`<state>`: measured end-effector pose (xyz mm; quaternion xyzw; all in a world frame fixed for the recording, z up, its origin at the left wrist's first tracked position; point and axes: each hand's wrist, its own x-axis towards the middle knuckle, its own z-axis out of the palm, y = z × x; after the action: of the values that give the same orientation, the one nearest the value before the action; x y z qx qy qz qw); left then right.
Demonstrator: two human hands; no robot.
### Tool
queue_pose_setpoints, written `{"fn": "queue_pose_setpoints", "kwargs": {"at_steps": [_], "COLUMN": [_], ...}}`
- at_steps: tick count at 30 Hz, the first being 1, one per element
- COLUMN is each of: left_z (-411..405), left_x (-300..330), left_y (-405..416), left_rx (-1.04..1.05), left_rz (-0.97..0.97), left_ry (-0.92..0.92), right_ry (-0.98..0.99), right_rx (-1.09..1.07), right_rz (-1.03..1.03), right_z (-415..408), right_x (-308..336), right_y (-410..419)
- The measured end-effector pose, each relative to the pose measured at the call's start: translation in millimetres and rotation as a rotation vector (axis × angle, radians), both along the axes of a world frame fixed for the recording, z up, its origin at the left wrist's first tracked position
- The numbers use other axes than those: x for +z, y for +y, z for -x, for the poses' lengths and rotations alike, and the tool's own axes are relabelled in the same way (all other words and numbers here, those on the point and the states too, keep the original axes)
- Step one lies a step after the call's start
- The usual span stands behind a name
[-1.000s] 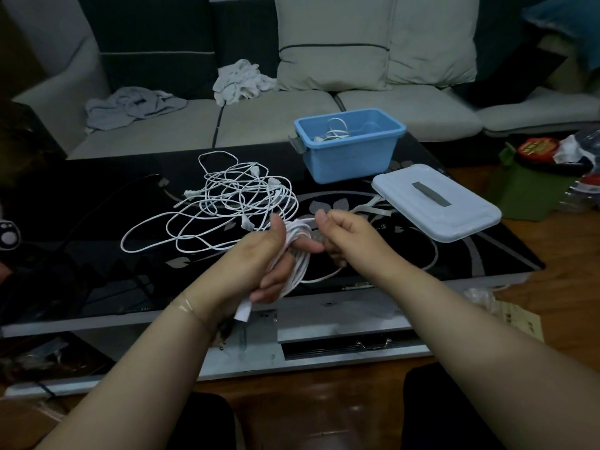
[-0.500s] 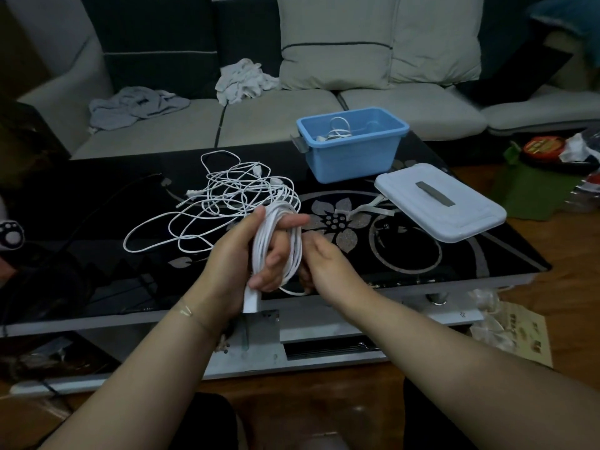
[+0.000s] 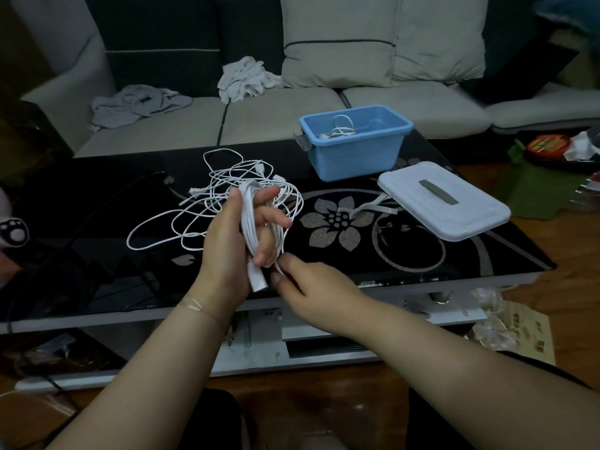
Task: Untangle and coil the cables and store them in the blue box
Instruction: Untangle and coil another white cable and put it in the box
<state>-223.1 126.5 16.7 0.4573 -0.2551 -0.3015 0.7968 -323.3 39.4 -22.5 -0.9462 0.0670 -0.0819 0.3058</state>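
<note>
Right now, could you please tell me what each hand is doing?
Left hand: holds the coiled white cable wound around it.
Right hand: pinches the cable's loose strand.

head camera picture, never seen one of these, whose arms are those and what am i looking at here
The camera sits on a person's head and looks forward and down, so the two bare arms coming in from the bottom are that person's own. No machine is involved.

The left hand holds a white cable coil wound around its fingers. The right hand pinches the loose end of that cable just below the coil.

In front is a black glass coffee table. On it lie a tangled pile of white cables, an open blue box with one white cable already inside, and the box's white lid lying beside it. Behind is a sofa with crumpled cloths.
</note>
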Motion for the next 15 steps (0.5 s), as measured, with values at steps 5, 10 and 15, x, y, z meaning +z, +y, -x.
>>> {"fn": "queue_pose_setpoints", "kwargs": {"at_steps": [5, 10, 15], "left_z": [10.3, 4.4, 3.6], "left_x": [-1.8, -5.2, -10.0], "left_y": [-1.5, -0.9, -0.6], "left_rx": [0.236, 0.359, 0.288], "left_rz": [-0.199, -0.36, -0.503], "left_ry": [-0.366, -0.572, -0.645], "right_ry": [-0.031, -0.086, -0.094], "right_rx": [0.062, 0.055, 0.066], "right_rz": [0.149, 0.023, -0.129], "right_z": [4.6, 7.6, 7.7], "right_x": [5.5, 6.5, 11.2], "right_y": [1.2, 1.9, -5.8]}}
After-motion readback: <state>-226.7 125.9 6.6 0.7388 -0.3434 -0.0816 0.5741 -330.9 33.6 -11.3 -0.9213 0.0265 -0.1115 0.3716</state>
